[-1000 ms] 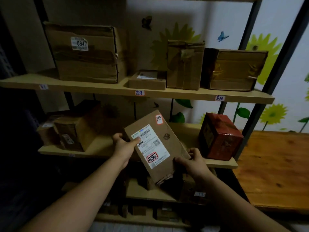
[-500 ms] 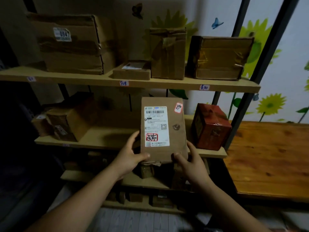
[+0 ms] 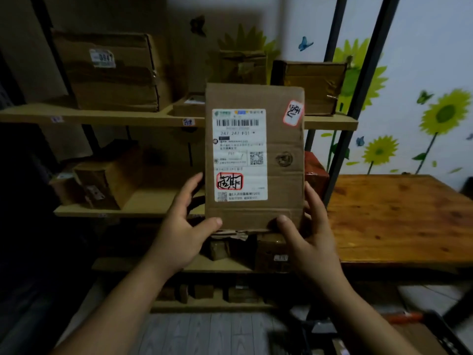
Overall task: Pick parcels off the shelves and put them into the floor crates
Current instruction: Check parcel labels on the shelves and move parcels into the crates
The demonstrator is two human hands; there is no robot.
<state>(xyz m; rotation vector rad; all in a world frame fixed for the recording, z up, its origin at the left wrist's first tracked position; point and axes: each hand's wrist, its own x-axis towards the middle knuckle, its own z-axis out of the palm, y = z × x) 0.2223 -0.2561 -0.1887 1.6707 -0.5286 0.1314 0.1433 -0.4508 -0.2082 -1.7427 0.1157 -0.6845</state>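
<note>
Parcel [image 3: 256,155] in my hands: matt brown corrugated cardboard, creased, torn bottom edge; white paper label [image 3: 240,155], slight sheen. Shelf boards [image 3: 102,116]: matt tan; uprights [image 3: 358,98] dark metal. Table [image 3: 399,216] right: varnished wood, glossy, knotty. Floor [image 3: 204,331]: grey wood-grain planks.

Flat brown cardboard parcel [image 3: 276,149], upright, white shipping label facing camera, before shelves.
</note>
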